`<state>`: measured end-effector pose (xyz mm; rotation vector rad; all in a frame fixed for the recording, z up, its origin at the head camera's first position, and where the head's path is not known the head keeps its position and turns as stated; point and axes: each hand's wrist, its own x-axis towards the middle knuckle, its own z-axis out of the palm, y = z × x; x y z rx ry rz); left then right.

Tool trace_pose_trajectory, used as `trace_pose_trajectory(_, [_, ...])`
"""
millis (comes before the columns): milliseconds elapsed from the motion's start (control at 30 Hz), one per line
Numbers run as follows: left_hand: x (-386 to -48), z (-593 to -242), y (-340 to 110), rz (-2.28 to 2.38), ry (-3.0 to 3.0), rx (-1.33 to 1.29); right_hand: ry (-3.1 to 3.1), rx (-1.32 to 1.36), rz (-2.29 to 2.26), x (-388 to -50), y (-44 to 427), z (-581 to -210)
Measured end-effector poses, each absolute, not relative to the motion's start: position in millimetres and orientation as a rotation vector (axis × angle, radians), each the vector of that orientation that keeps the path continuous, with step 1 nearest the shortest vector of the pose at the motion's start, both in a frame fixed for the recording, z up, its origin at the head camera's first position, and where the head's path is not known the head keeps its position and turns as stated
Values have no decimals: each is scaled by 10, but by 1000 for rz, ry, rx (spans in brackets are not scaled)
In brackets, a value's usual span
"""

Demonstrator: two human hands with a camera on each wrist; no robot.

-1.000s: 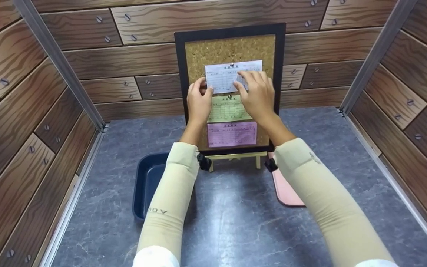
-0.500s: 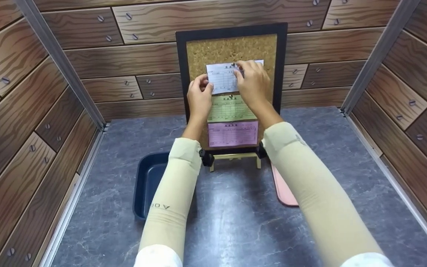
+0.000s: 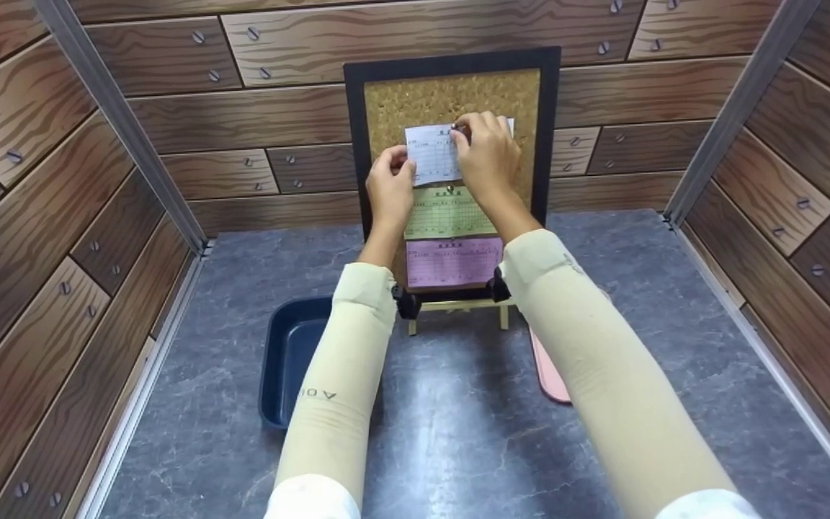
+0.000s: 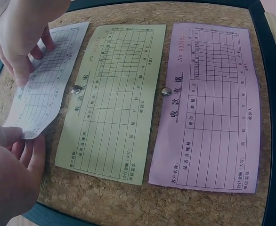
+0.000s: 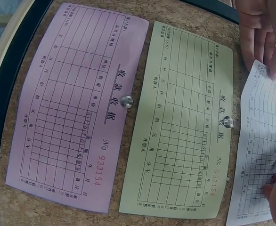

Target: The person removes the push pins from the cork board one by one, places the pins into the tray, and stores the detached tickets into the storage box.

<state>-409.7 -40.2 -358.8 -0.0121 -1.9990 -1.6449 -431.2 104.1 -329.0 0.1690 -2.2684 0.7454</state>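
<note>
A cork board (image 3: 400, 97) in a dark frame bears three printed receipt slips, one above another. Topmost is the white receipt (image 3: 431, 158); my left hand (image 3: 390, 191) pinches its left edge between thumb and fingers. At its upper edge, my right hand (image 3: 491, 155) has thumb and index finger around a small thumbtack (image 3: 454, 127), which is mostly hidden. The right hand also covers much of the slip's right half. Below hang the green receipt (image 4: 112, 103) and the pink receipt (image 4: 208, 108), with silver thumbtacks at their top edges.
The board stands on a small light wooden easel (image 3: 458, 303). A dark blue tray (image 3: 278, 367) lies to the left, partly behind the left sleeve. A pink tray (image 3: 550, 378) shows beside the right sleeve. Wood-patterned walls (image 3: 256, 115) enclose the grey marbled surface (image 3: 451, 432).
My right hand has risen and moved slightly left across the white receipt, closing its thumb and index finger around the thumbtack. The left hand stays at the slip's left edge.
</note>
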Motion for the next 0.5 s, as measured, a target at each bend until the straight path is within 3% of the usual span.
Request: trace_pose_trajectory(500, [-4102, -3608, -441, -1728, -1945, -29, -2260, 137, 784, -4345, 1013, -3290])
